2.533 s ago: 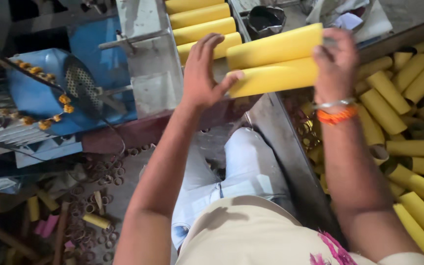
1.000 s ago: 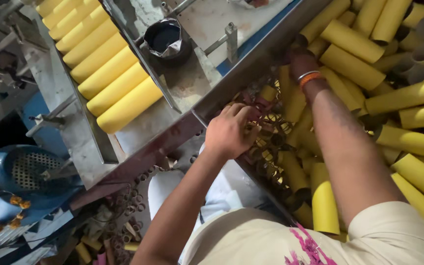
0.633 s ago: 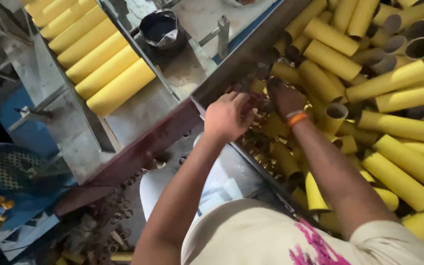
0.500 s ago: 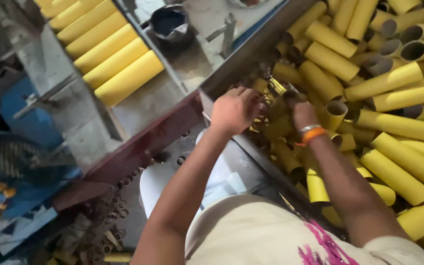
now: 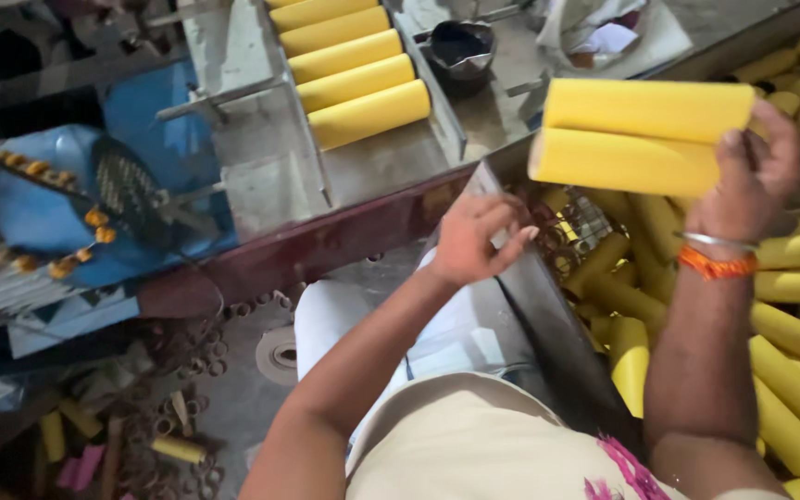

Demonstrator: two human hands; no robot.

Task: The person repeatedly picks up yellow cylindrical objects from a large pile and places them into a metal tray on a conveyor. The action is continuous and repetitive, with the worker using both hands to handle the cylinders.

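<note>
Gripping two yellow tubes (image 5: 641, 134), right hand (image 5: 756, 176) fingers curled, raised above tube bin (image 5: 548, 306); left hand (image 5: 474, 241) loosely curled, holding nothing, over bin edge; five tubes (image 5: 354, 69) on tray (image 5: 261, 185); black cup (image 5: 460, 46) beyond

Two yellow cardboard tubes (image 5: 641, 134), stacked horizontal, held up over tube bin

Bare tray floor (image 5: 391, 167) below tube row (image 5: 354, 69) free; black pot (image 5: 460, 51) flanks.
</note>
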